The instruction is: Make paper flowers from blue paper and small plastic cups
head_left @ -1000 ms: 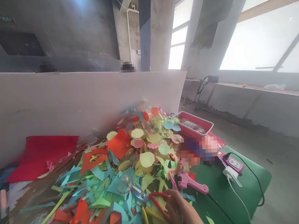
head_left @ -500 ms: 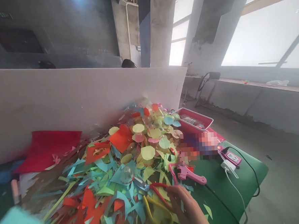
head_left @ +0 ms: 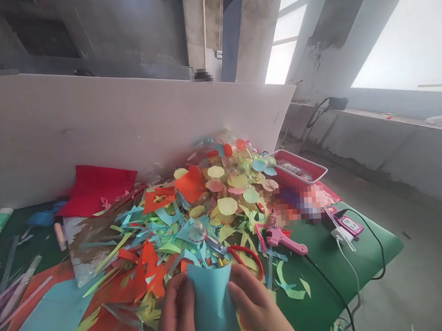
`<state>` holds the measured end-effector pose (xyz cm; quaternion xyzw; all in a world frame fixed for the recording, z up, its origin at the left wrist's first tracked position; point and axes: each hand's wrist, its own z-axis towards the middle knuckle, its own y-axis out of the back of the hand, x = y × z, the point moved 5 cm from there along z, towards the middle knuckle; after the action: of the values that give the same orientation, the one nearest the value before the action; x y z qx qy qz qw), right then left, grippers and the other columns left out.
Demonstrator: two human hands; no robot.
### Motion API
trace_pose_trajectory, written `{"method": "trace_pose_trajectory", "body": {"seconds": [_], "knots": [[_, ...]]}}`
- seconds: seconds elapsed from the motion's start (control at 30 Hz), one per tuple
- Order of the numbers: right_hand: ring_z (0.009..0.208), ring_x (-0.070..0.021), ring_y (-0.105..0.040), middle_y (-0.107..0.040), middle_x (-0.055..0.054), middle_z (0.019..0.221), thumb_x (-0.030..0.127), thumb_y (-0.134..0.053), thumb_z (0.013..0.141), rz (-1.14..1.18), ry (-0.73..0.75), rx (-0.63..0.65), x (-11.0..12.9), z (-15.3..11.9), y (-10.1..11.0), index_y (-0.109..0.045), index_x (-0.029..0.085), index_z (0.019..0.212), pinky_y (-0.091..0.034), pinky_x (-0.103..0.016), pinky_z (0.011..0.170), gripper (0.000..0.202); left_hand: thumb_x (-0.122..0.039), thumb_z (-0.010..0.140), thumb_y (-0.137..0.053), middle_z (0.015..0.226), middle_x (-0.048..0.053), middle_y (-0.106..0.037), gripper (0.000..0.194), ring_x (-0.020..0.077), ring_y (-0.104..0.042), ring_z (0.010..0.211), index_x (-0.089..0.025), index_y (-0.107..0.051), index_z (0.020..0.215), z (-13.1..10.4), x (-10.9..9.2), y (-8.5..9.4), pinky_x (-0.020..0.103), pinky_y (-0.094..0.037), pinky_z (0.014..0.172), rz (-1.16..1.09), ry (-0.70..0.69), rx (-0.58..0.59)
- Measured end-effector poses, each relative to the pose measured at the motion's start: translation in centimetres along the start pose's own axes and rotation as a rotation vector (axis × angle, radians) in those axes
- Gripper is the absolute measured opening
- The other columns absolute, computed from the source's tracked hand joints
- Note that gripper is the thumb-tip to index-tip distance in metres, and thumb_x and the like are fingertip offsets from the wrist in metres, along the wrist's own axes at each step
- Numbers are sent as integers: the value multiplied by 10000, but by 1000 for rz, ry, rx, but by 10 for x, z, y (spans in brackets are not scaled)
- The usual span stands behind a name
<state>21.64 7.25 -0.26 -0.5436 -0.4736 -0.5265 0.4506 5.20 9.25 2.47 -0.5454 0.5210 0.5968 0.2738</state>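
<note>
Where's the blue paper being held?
At the head view's bottom centre, the blue paper is between the left hand and right hand, near the red-handled scissors.

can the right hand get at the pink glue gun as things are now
Probably yes, once free: the right hand is holding the blue paper, but the pink glue gun lies ahead and to the right, its handle uncovered, and nothing tall seems to stand between them.
</note>
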Motion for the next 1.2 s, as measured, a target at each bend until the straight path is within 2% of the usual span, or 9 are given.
{"method": "trace_pose_trajectory", "body": {"seconds": [0.13, 0.27, 0.37, 0.47, 0.57, 0.7, 0.87, 1.03, 1.2], "knots": [[1194, -251, -575, -541, -112, 1364, 470, -476, 958, -309, 130, -144, -4, -4, -1, -449, 254, 1412, -536, -324, 918, 503, -581, 822, -521, 1025, 19, -722, 360, 248, -668, 977, -279, -622, 989, -2, -3, 3, 290, -542, 725, -47, 55, -8], [1359, -338, -378, -357, -115, 1488, 304, -616, 872, -651, 395, -217, 12, -12, -6, -243, 315, 1522, -454, -486, 1036, 749, -613, 798, -522, 1035, 27, -715, 407, 250, -669, 965, -271, -622, 995, 5, 7, 5, 300, -549, 731, -62, 84, 28], [1335, -399, -373, -330, -113, 1495, 250, -681, 799, -798, 495, -235, 24, -14, -10, -342, 347, 1478, -480, -553, 986, 766, -692, 740, -541, 1058, 40, -710, 515, 265, -663, 979, -257, -624, 1005, 11, 16, 7, 309, -549, 731, -32, 74, 63], [1291, -406, -417, -402, -104, 1462, 278, -709, 782, -842, 543, -157, 30, -13, -14, -519, 353, 1353, -499, -570, 948, 606, -731, 707, -556, 1081, 44, -708, 564, 267, -663, 999, -252, -625, 994, 14, 21, 8, 306, -552, 753, -66, 64, 75], [1188, -340, -525, -578, -102, 1302, 336, -679, 823, -739, 497, -68, 30, -9, -17, -616, 317, 1237, -524, -492, 928, 419, -718, 706, -579, 1088, 56, -715, 566, 273, -674, 993, -239, -640, 1000, 15, 23, 7, 311, -563, 756, -120, 60, 91], [833, -191, -654, -699, -44, 904, 369, -552, 918, -481, 317, 27, 24, -5, -23, -687, 243, 994, -549, -275, 767, 200, -692, 678, -635, 1073, 68, -732, 557, 295, -675, 1014, -228, -675, 985, 16, 24, 9, 318, -577, 750, -149, 52, 110], [667, -155, -626, -668, -14, 722, 462, -494, 938, -405, 263, 59, 20, -4, -35, -676, 210, 825, -501, -209, 654, 331, -699, 663, -646, 1055, 84, -736, 573, 296, -675, 1014, -226, -687, 984, 15, 28, 13, 320, -579, 775, -185, 40, 146], [609, -145, -589, -632, -16, 660, 561, -438, 940, -377, 238, 29, 10, -3, -35, -634, 187, 745, -481, -193, 591, 465, -632, 705, -647, 1126, 87, -694, 502, 270, -644, 1010, -251, -688, 1030, 15, 29, 24, 342, -550, 828, -40, -141, 55], [633, -155, -604, -653, -20, 693, 565, -458, 929, -370, 182, 11, 6, -5, -31, -622, 194, 756, -489, -200, 616, 441, -654, 686, -649, 935, 61, -728, 465, 258, -674, 954, -244, -686, 904, 10, 48, 17, 299, -554, 807, -134, 61, 303]]}}
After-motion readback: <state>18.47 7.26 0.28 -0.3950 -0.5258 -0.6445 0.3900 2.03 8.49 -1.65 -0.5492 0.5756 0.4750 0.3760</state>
